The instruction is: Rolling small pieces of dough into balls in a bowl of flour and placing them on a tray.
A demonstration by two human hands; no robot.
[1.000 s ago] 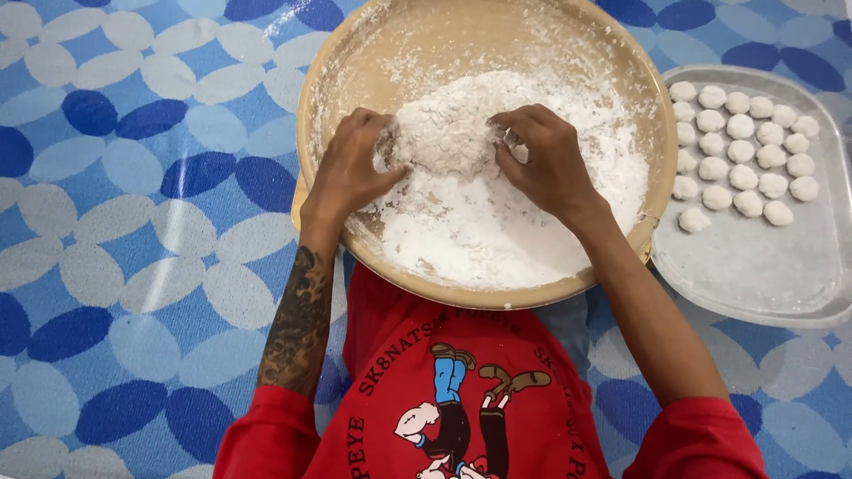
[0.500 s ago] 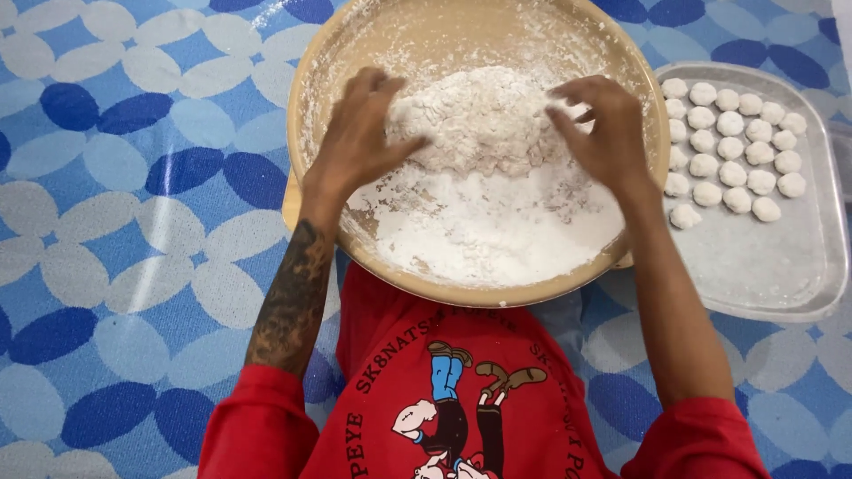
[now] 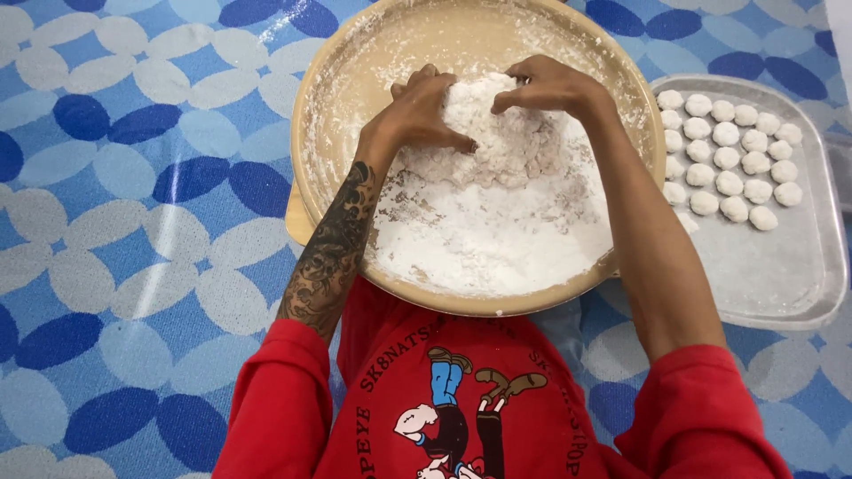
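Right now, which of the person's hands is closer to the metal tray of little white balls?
Right. The right hand grips the dough heap's tray-side edge, apart from the tray; the left hand is across the heap, farther away.

Powdery white flour, matt metal tray

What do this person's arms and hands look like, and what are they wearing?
Both hands are bare, no gloves or rings visible. The left hand has white flour on it; its forearm carries a dark tattoo. The right hand has a plain forearm. Red sleeves are pushed up.
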